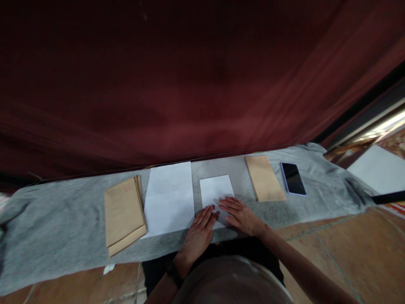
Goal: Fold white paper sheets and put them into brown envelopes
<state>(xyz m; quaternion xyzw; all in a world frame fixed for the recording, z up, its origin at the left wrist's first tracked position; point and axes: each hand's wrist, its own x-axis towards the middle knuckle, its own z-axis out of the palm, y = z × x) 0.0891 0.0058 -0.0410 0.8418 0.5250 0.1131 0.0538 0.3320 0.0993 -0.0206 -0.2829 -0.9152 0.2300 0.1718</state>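
A small white sheet of paper (pixel 216 187), perhaps folded, lies flat in front of me. My left hand (pixel 200 230) rests on its near left part with the fingers stretched out. From the right, my right hand (pixel 241 215) lies flat on the same paper, fingers spread, the fingertips of both hands close together. Just left of it is a larger stack or sheet of white paper (pixel 171 194). Further left sit several brown envelopes (pixel 125 211), overlapping in a pile. To the right of my hands is another brown envelope (pixel 265 177).
A grey cloth (pixel 63 219) covers the long narrow surface. A phone (pixel 293 178) with a purple edge lies at the right. Dark red fabric (pixel 190 93) hangs behind. Tiled floor (pixel 335 249) shows below, with a white scrap (pixel 109 268) near the cloth's front edge.
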